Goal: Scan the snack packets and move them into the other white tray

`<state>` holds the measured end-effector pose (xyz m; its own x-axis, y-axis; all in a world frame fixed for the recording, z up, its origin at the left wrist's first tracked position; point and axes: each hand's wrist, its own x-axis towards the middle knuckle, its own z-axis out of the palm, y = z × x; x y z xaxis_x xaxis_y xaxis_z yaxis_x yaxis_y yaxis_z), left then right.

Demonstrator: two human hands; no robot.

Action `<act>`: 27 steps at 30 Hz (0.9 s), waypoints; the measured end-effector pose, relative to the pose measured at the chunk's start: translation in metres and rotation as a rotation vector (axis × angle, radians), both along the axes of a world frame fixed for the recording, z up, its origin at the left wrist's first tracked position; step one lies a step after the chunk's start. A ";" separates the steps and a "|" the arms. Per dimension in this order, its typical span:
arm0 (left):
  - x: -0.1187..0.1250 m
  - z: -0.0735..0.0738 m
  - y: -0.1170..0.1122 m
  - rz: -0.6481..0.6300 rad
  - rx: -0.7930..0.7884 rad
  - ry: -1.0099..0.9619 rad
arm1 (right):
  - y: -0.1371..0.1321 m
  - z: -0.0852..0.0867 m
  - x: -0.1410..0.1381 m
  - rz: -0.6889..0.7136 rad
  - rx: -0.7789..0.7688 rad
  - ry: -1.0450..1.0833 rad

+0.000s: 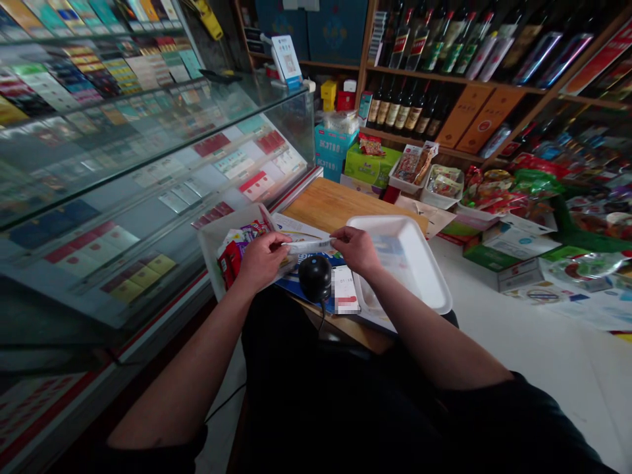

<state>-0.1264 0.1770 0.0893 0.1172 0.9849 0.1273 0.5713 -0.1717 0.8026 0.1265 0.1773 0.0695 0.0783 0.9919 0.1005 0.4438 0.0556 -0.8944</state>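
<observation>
A slim whitish packet (309, 247) with a barcode on it is stretched level between my two hands. My left hand (261, 259) pinches one end with thumb and fingers, and my right hand (359, 249) pinches the other. Just below the packet stands a black round-headed scanner (315, 280) with a cord. Beside the scanner lies a phone (345, 293) with a lit white screen, partly blurred out. A white bin (211, 260) of colourful snack packets (232, 258) sits by my left wrist. Under my right forearm is a second white bin (434, 283), partly covered by the arm.
A glass display case (162, 171) with rows of small boxes runs along the left. The wooden table (336, 201) extends ahead. Shelves of bottles (399, 108) stand at the back. Bins and bags of snacks (494, 191) sit on boxes at the right, above the pale floor (494, 329).
</observation>
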 end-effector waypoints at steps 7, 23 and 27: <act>-0.014 -0.005 -0.001 0.043 0.047 0.076 | 0.015 -0.010 -0.018 0.038 0.007 -0.038; -0.026 -0.031 0.006 0.123 0.023 0.122 | 0.029 -0.031 -0.031 0.050 -0.053 -0.093; -0.028 -0.035 0.004 0.120 0.026 0.160 | 0.032 -0.033 -0.031 0.080 -0.063 -0.125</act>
<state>-0.1540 0.1814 0.0544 0.0196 0.9897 0.1418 0.7087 -0.1138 0.6963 0.0958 0.2090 0.0361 -0.0104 0.9991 0.0415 0.5481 0.0404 -0.8354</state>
